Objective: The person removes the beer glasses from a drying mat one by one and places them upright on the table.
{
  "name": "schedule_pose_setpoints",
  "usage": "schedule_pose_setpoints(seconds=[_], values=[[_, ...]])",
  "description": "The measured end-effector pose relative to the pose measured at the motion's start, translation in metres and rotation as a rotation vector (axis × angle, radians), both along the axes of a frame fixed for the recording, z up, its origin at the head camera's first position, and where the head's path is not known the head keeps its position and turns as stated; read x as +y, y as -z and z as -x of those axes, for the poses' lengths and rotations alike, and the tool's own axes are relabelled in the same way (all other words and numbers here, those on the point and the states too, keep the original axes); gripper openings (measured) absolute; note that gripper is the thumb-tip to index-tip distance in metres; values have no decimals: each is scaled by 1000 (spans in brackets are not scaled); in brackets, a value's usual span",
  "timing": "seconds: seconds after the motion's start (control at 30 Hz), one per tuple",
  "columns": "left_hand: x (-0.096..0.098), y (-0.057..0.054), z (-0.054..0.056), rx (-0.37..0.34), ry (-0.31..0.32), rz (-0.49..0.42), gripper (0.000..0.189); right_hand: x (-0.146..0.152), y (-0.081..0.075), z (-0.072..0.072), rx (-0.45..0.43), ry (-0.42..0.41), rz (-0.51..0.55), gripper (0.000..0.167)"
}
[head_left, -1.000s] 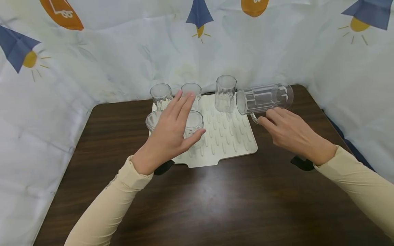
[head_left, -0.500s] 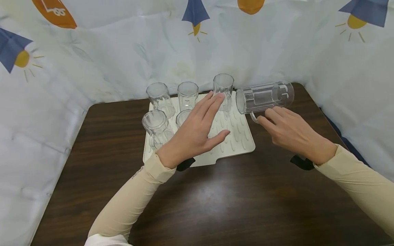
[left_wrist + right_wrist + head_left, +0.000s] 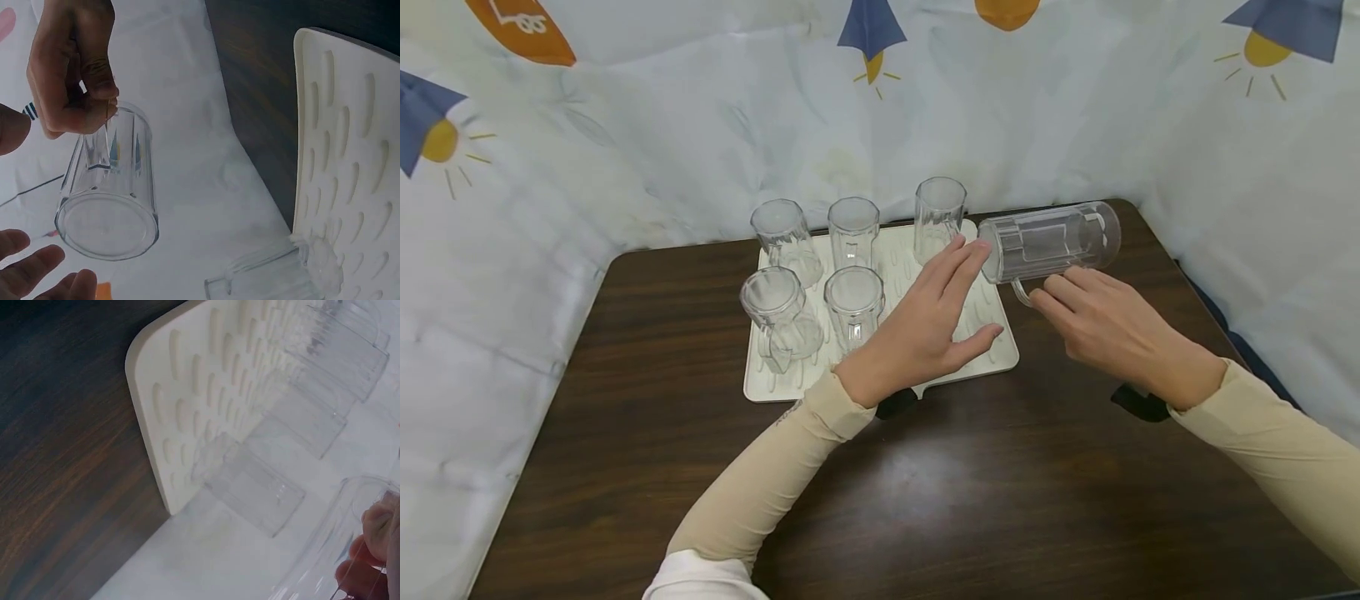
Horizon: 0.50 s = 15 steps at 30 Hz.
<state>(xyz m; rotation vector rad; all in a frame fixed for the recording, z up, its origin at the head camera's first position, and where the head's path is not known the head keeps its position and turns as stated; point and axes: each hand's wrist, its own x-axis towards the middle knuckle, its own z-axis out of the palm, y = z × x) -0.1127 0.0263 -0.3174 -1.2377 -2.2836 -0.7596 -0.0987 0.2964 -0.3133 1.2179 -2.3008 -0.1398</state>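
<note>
In the head view my right hand grips the handle of a clear glass mug, which lies sideways in the air over the table's right side. My left hand hovers above the white ridged drying mat, fingers straight and thumb spread. Its fingertips come close to the mug's left end; touching cannot be told there. From the left wrist, the same mug hangs from the right hand, with left fingers apart from it. The right wrist view catches part of the mug.
Several clear glass mugs stand on the mat, among them a front-left mug, a front-middle mug and a back-right mug. The dark wooden table meets a patterned white cloth behind.
My left hand has moved right across the mat, from over the left mugs toward the held mug. The right hand keeps its grip, and the mug has barely moved.
</note>
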Motion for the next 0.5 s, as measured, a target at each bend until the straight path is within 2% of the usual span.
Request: schedule_pose_setpoints(seconds=[0.23, 0.5], values=[[12, 11, 3, 3, -5, -65, 79, -1, 1, -5, -36, 31, -27, 41], [23, 24, 8, -18, -23, -102, 81, -1, 7, -10, -71, 39, -33, 42]])
